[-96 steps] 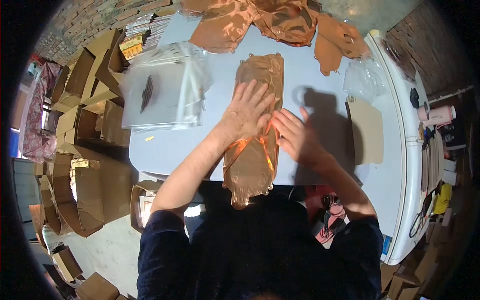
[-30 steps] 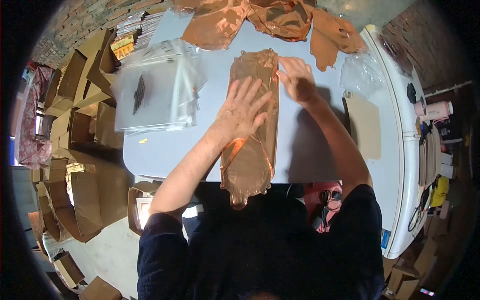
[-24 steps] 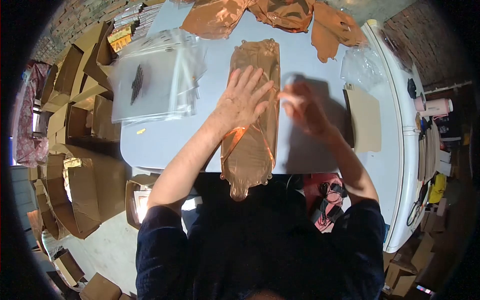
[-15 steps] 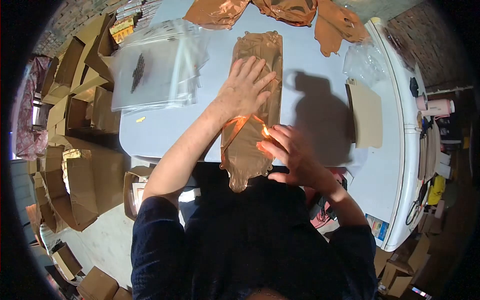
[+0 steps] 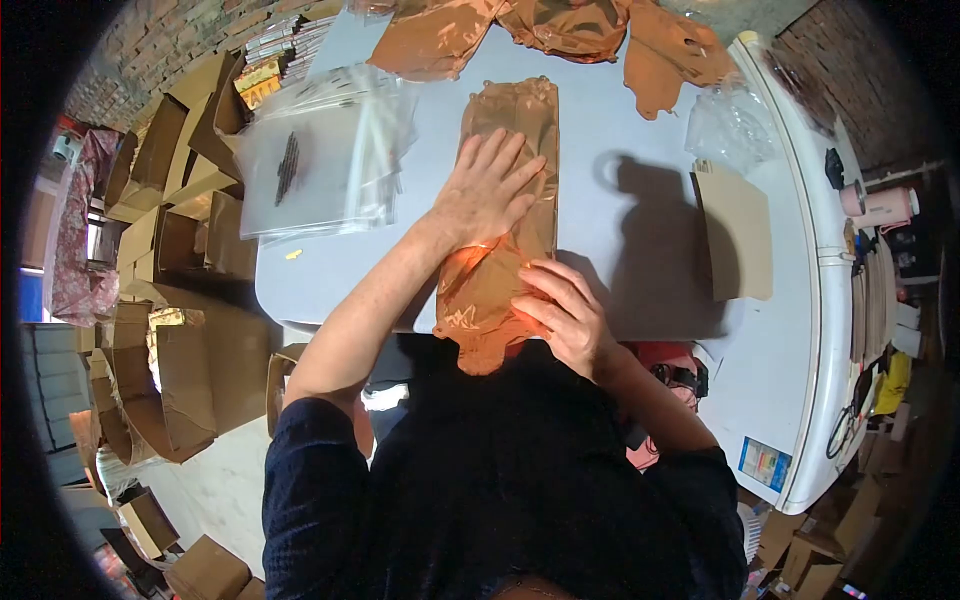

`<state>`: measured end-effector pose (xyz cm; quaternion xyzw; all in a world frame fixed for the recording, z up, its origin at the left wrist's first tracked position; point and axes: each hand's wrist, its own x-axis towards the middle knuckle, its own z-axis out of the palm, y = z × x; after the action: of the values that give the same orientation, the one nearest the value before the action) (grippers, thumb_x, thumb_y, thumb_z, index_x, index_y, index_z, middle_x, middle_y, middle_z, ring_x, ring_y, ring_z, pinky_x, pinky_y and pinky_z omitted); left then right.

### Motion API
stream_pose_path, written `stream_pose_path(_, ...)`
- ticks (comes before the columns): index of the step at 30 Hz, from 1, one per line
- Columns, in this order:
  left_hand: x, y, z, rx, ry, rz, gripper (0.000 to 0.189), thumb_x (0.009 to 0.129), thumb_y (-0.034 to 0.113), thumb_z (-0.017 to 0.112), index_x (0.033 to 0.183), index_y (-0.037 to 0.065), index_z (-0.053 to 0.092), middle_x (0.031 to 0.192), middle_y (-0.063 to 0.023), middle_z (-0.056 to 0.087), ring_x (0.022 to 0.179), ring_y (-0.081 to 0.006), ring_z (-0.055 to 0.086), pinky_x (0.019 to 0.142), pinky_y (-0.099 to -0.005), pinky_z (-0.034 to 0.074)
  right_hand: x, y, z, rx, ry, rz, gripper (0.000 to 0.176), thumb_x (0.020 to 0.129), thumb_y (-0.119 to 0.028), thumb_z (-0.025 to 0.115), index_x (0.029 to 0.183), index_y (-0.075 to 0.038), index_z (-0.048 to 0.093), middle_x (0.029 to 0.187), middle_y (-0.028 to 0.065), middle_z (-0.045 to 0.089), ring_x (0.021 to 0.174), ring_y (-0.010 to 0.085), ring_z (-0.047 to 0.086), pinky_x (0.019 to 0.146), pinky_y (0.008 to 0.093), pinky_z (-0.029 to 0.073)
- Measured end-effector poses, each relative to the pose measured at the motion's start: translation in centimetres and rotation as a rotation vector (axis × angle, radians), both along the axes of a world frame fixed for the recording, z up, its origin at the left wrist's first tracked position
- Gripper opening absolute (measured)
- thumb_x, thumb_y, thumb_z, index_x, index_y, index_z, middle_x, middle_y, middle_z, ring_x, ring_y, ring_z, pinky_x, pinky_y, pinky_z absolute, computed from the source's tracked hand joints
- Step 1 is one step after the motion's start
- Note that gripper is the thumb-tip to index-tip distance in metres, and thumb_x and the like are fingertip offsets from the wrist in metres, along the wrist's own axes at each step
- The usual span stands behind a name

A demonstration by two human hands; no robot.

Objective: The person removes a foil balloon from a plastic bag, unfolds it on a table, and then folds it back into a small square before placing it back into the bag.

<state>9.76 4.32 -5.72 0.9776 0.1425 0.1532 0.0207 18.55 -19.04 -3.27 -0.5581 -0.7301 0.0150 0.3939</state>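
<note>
**Both hands on the long copper foil, mid tabletop**

Long, folded copper-coloured foil piece [image 5: 478,292] lies lengthwise on the pale blue-grey tabletop [image 5: 620,120], approx. centre; its near end reaches the front edge, by the wearer's dark top [image 5: 480,470].

L hand [image 5: 490,192]: open, palm down, fingers spread, flat on foil's upper-mid part; nothing gripped. R hand [image 5: 568,308]: fingers part-bent & slightly apart, tips on foil's lower R side; thumb hidden, so can't tell if it's pinching.

Left of foil: stack of clear plastic sleeves [image 5: 335,195] w/ a dark mark, plus small yellow scrap [image 5: 293,254] just below it. Far side: more shiny copper foil pieces [image 5: 440,38], incl. one at far R. Right side: crumpled clear plastic [image 5: 728,125] & flat tan cardboard sheet [image 5: 742,240]. Open brown cardboard boxes [image 5: 215,365] stand L of tabletop.
</note>
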Motion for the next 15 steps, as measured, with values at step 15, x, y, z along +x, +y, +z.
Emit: stream_pose_path(15, -0.1, -0.3, 0.9, -0.031, 0.061, 0.004, 0.057, 0.111, 0.043, 0.038, 0.164, 0.021, 0.035, 0.171, -0.017, 0.026, 0.16, -0.0377, 0.014, 0.129, -0.0551, 0.009, 6.4, 6.6, 0.3, 0.023, -0.376, 0.013, 0.028, 0.085, -0.008, 0.07, 0.113, -0.005, 0.073, 0.117, 0.0081, 0.07, 0.119, 0.0258, 0.063, 0.106, 0.0412, 0.051)
